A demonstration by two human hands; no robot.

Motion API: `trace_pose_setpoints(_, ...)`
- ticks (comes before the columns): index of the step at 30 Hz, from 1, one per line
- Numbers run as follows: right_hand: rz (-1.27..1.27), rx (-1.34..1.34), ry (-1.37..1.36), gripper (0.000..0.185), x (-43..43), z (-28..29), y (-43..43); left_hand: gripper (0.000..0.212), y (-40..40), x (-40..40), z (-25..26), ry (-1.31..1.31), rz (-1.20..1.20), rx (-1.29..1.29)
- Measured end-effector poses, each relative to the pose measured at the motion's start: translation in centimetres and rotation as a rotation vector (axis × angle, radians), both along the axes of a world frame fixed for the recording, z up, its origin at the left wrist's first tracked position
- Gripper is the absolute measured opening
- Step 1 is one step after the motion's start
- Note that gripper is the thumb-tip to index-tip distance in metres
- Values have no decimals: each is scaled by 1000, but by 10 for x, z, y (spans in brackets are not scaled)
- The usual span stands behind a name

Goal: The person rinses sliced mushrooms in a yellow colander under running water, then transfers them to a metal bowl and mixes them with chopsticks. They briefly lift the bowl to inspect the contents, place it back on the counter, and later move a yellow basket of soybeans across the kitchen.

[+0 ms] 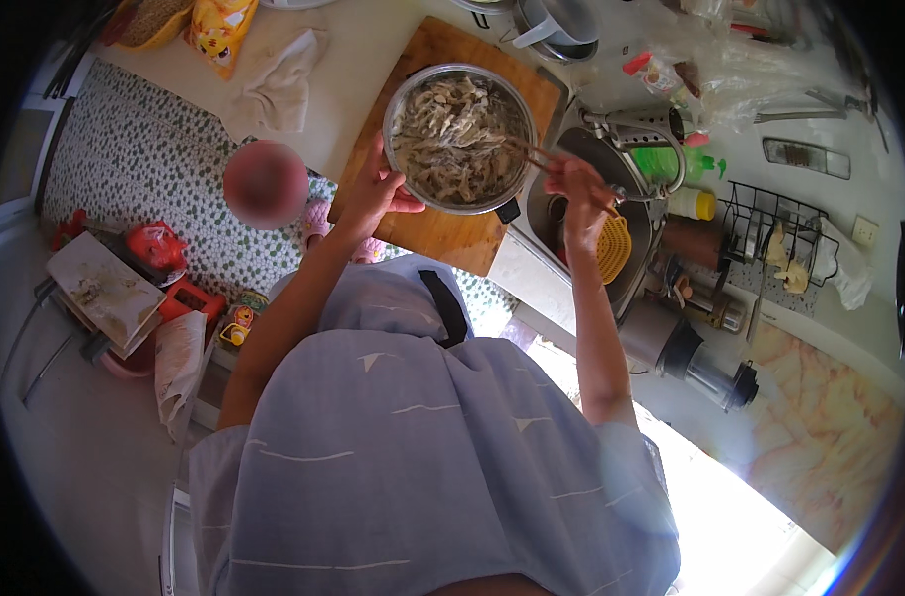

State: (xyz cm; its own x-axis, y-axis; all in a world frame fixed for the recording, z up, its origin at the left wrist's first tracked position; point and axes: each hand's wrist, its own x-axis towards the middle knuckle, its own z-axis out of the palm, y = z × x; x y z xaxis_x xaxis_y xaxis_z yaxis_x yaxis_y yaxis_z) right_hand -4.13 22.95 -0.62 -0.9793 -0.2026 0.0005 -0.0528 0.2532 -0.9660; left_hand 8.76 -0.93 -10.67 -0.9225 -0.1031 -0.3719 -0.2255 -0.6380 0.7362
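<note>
A round stainless-steel bowl (394, 89) rests on a wooden cutting board (422, 59). Inside lies a heap of wet, greyish-beige food pieces (452, 112), whose kind I cannot tell. My left hand (381, 190) steadies the bowl at its near left side, thumb near the rim and fingers along the outer wall. Brown chopsticks (536, 154) are gripped in my right hand (582, 197), beyond the bowl's right edge. Their tips reach over the rim into the food. A black handle or knob (508, 211) shows at the bowl's lower right.
On the right, a steel sink (635, 257) holds a yellow plastic strainer (613, 246) under a curved faucet (679, 160). A crumpled cloth (281, 89) lies left of the board. Behind stands a pan with a white-handled sieve (564, 22). A blender-like appliance (683, 350) stands farther right.
</note>
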Motion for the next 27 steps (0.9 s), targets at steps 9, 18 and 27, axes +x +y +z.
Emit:
trace_pose_setpoints(9,-84,-451,-484,23,-21,-63,-40,74,-3,0,-10,-47,-45,35)
trace_pose_setpoints(18,353,51,88,21,65,-32,-79,66,0,2,1,3,-10,2)
trace_pose_setpoints(27,41,56,4,16,-3,-17,-21,68,-1,-3,-1,-20,-23,-39)
